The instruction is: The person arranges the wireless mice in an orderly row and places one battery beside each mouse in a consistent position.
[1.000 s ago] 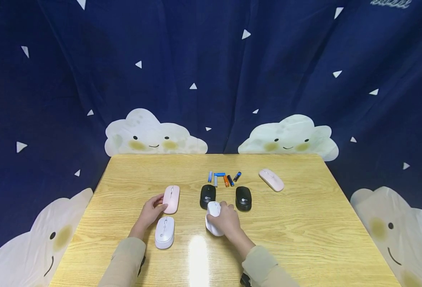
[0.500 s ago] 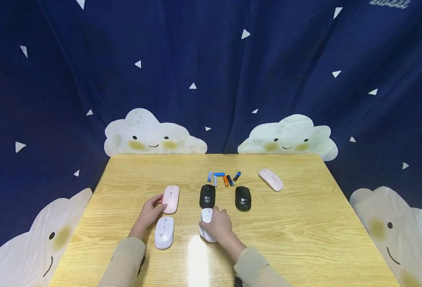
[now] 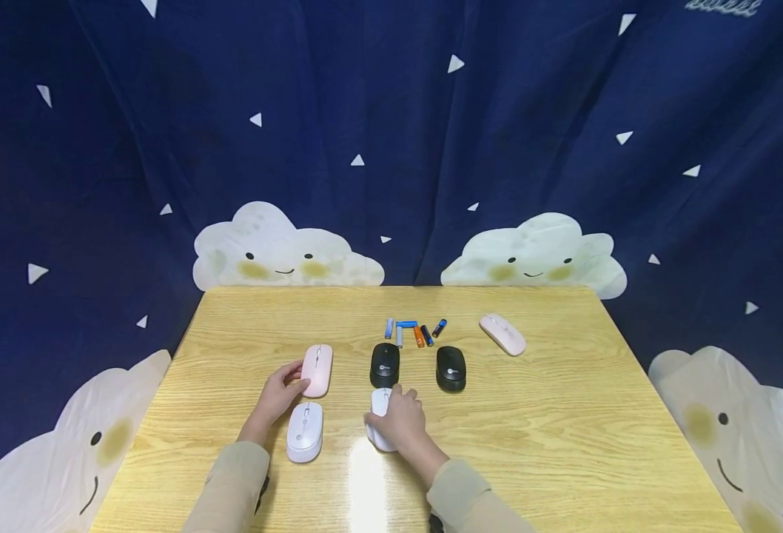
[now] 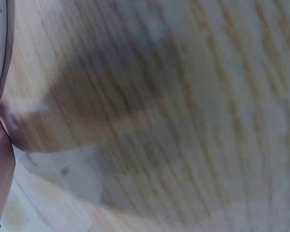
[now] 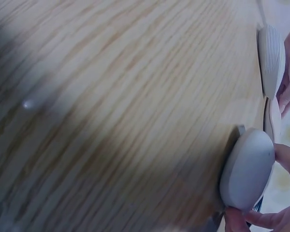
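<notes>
My left hand (image 3: 278, 394) holds a pale pink computer mouse (image 3: 318, 369), fingers at its far left side and thumb near its lower left edge. Just in front of that mouse lies a white mouse (image 3: 306, 431). To the right, my right hand (image 3: 401, 423) grips another white mouse (image 3: 380, 406) by its sides, directly in front of a black mouse (image 3: 385, 361). The right wrist view shows this white mouse (image 5: 249, 169) between thumb and fingers, low over the table. In the left wrist view, only part of my left hand (image 4: 0, 179) shows at the edge.
A second black mouse (image 3: 451, 368) lies right of the first. Behind them are several loose batteries, including an orange one (image 3: 419, 336) and a blue one (image 3: 406, 324). Another pink mouse (image 3: 503, 334) lies at the back right of the wooden table (image 3: 565, 429).
My right hand has moved left and toward me with the white mouse, slowing at the end, from overlapping the black mouse to in front of it. The left hand has stayed still.
</notes>
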Available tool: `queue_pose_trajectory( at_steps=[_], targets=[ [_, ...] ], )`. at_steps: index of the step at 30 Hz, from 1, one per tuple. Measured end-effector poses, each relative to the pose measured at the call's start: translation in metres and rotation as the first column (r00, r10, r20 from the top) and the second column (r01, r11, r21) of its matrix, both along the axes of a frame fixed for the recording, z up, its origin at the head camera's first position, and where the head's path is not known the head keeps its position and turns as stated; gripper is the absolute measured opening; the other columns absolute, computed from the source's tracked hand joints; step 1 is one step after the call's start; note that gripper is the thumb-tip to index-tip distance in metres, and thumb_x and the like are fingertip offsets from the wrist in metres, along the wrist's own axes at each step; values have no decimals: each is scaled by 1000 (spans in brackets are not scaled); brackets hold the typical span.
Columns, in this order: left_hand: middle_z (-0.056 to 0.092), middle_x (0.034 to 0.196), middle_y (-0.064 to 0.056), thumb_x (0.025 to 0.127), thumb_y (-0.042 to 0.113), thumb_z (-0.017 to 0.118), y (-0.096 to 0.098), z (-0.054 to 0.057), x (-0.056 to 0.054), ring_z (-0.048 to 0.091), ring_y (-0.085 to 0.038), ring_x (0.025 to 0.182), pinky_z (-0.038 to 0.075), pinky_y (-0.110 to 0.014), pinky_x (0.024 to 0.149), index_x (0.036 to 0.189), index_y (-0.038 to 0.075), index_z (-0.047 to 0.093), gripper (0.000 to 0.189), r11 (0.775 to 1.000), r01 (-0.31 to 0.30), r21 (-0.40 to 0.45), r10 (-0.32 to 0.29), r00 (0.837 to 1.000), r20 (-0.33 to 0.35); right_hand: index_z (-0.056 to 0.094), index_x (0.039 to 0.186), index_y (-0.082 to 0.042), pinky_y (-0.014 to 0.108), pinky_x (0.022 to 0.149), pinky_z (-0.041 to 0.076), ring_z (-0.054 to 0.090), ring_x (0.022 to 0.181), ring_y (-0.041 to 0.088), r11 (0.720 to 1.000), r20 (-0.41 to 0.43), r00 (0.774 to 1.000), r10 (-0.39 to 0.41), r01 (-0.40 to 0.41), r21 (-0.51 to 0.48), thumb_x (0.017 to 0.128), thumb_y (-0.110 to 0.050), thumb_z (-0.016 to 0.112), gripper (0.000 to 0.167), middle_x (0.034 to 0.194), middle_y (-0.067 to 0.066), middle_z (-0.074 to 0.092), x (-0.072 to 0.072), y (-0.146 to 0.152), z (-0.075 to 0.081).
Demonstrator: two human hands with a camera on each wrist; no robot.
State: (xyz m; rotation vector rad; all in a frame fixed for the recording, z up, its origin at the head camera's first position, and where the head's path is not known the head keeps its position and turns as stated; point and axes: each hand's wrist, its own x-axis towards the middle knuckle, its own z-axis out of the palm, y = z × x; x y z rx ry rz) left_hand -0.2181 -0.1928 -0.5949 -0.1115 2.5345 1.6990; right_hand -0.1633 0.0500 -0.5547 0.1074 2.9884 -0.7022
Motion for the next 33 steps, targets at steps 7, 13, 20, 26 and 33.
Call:
queue_pose_trajectory(
  at_steps=[7,13,20,26,33],
  targets=[
    [55,118,-22,85,7,61,0,1,0,50,-31,111,39,-40,97,130,-5,45,49,1000,9,1,-9,1000,-8,46,121,7,45,63,51,56,85,40,1000,17,1000,-15,16,-12,64,-50,76,87,107,33,48,1,-3,-4],
    [55,116,-23,85,7,62,0,-1,0,51,-32,109,41,-39,95,129,-6,46,48,1000,9,-3,-9,1000,-26,44,123,7,44,61,51,57,84,39,1000,15,1000,-18,18,-22,65,-51,75,88,108,32,47,2,-3,-7],
    [56,115,-22,85,6,62,0,-1,1,52,-31,108,44,-33,91,128,-6,46,48,1000,4,2,-4,1000,-23,43,124,7,45,62,50,57,85,38,1000,17,1000,13,-13,-12,68,-59,68,90,107,29,49,2,3,-7],
    [55,116,-22,85,6,62,0,1,1,51,-31,109,41,-38,94,129,-5,46,49,1000,11,11,-11,1000,-10,52,117,1,41,66,49,57,85,28,993,-123,988,89,-98,-66,81,-44,62,59,97,15,54,-10,25,-5],
    [55,117,-21,86,7,61,0,3,1,50,-30,111,39,-41,97,130,-5,44,49,1000,14,17,-14,1000,-2,55,118,-3,45,92,40,51,105,29,969,-346,931,112,-179,-168,84,-17,61,38,112,14,55,-41,74,4]
  ],
)
